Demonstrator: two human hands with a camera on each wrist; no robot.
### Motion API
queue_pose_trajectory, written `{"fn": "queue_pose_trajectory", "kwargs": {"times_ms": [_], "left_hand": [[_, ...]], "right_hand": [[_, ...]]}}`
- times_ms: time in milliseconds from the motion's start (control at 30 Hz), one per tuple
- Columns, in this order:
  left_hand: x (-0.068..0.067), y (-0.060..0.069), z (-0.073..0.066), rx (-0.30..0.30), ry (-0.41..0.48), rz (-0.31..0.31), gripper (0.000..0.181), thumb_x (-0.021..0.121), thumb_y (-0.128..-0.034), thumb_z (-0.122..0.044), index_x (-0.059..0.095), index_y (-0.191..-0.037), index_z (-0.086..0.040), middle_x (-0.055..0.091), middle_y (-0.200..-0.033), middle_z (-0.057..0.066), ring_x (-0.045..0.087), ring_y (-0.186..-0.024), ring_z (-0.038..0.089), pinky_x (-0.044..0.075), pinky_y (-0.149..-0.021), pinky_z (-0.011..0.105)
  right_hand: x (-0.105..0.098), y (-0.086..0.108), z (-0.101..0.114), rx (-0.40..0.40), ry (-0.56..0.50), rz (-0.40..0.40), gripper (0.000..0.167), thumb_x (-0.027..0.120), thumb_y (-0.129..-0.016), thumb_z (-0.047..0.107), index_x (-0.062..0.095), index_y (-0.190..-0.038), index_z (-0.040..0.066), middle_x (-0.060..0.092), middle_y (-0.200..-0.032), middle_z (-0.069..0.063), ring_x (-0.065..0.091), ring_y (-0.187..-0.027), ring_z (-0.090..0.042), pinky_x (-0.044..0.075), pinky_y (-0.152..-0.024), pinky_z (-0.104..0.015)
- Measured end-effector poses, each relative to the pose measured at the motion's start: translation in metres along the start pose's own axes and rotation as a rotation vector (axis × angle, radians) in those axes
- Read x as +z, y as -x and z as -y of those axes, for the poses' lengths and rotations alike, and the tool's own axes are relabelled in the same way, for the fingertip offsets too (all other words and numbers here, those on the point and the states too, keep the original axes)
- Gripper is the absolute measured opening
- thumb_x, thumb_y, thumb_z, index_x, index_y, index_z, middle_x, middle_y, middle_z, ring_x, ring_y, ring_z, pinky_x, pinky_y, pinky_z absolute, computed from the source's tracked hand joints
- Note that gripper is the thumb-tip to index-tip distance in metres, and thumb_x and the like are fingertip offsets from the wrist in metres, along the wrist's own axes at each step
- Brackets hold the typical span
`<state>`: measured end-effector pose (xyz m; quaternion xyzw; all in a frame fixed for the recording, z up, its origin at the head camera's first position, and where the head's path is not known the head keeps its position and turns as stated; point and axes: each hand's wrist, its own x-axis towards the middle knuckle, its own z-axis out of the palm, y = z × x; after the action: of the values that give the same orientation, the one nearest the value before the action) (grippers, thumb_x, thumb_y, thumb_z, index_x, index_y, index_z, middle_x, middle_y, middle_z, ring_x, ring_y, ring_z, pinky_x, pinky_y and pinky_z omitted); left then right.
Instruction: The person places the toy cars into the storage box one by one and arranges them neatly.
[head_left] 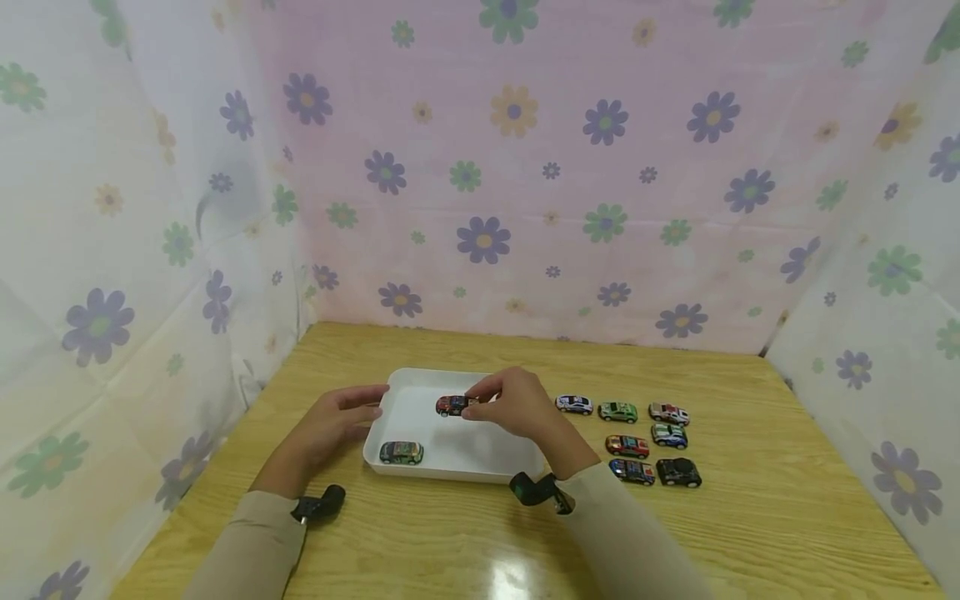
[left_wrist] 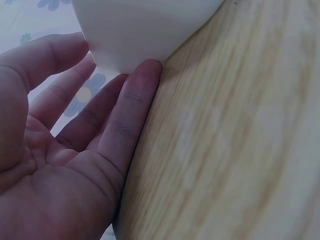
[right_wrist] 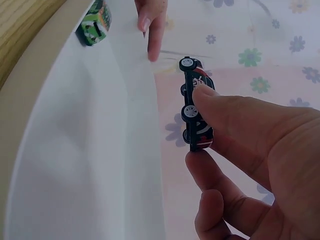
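A white tray (head_left: 420,385) lies on the table. Between the thumb and fingers of my right hand (head_left: 517,406) is a dark red and black toy car (head_left: 452,406), held above the tray floor. In the right wrist view the same toy car (right_wrist: 203,134) shows its wheels and underside edge, clear of the tray. A green patterned toy car (head_left: 401,452) sits inside the tray at its near left corner. At the tray's left end, my left hand (head_left: 327,427) rests its fairly straight fingertips against the outer wall, as the left wrist view shows.
Right of the tray, several toy cars stand on the wooden table (head_left: 480,533), among them a white one (head_left: 573,405), a green one (head_left: 618,412) and a black one (head_left: 678,472). Flowered cloth (head_left: 420,150) encloses the back and both sides.
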<state>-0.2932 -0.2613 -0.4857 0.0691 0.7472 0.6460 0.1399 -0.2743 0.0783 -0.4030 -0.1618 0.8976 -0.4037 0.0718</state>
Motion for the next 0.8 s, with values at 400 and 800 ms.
{"fn": "queue_pose_trajectory", "kwargs": {"times_ms": [400,800], "left_hand": [[-0.002,-0.002,-0.003,-0.030,-0.007,-0.002,0.051,0.070,-0.1000,-0.017,0.056,-0.149,-0.011,0.049,-0.158,0.011,0.055,-0.136,0.029,0.059,-0.097,0.038],[-0.001,0.000,-0.007,-0.023,-0.001,0.007,0.051,0.067,-0.1015,-0.015,0.054,-0.150,-0.007,0.047,-0.159,0.014,0.053,-0.139,0.033,0.059,-0.097,0.038]], "right_hand": [[0.011,-0.014,0.019,0.020,-0.021,-0.020,0.020,0.089,-0.082,0.031,0.084,-0.100,0.024,0.072,-0.093,0.007,0.062,-0.082,-0.018,0.052,-0.063,-0.034],[0.037,-0.030,0.026,0.091,-0.020,-0.009,0.021,0.090,-0.082,0.034,0.084,-0.099,0.025,0.072,-0.090,0.009,0.062,-0.084,-0.014,0.052,-0.066,-0.030]]}}
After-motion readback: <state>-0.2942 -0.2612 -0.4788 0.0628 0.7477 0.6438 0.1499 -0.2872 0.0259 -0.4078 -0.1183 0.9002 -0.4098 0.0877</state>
